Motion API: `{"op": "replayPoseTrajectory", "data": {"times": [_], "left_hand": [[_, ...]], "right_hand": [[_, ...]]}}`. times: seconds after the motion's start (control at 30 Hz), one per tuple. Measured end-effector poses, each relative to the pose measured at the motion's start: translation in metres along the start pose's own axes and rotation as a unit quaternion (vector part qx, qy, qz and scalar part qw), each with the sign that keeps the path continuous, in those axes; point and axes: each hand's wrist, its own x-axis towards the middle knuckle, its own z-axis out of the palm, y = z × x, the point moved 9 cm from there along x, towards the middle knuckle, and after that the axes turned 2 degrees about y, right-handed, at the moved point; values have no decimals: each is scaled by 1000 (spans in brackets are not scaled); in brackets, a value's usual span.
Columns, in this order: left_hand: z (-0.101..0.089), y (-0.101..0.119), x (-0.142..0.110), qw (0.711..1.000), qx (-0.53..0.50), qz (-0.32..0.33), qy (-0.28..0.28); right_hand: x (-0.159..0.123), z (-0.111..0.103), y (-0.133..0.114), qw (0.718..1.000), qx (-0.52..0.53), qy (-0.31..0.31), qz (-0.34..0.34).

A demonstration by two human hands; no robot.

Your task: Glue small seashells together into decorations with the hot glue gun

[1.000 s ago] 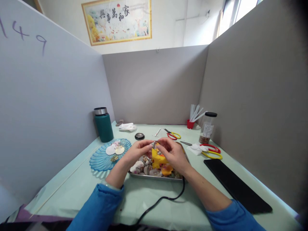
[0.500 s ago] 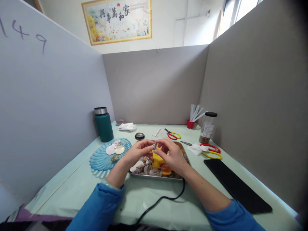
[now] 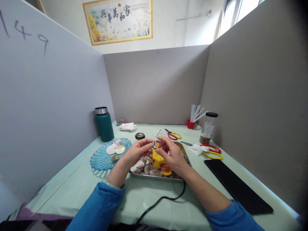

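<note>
Steady the small shiny piece (image 3: 154,145), pinched in the left hand's (image 3: 137,149) fingertips above the tray (image 3: 156,176), toward its far edge; turn gently with the right hand's (image 3: 175,158) parted fingers, contact unclear.

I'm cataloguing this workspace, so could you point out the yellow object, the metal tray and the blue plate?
Yellow object (image 3: 157,161): head view, on its body below the hands.
Metal tray (image 3: 151,176): head view, on its near rim.
Blue plate (image 3: 99,160): head view, on its bare ribbed surface.
</note>
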Motion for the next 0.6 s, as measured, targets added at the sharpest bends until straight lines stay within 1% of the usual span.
{"op": "replayPoseTrajectory", "data": {"times": [0.2,0.43,0.6], "left_hand": [[0,0,-1,999,-45,-7,-5],[4,-1,-1,999,-39,-8,-15],[3,-2,-1,1000,-26,-6,-10]], "right_hand": [[-1,-2,-2,999,-33,7,0],[-1,0,-8,998,-55,8,-16],[-1,-5,-3,997,-71,38,-4]]}}
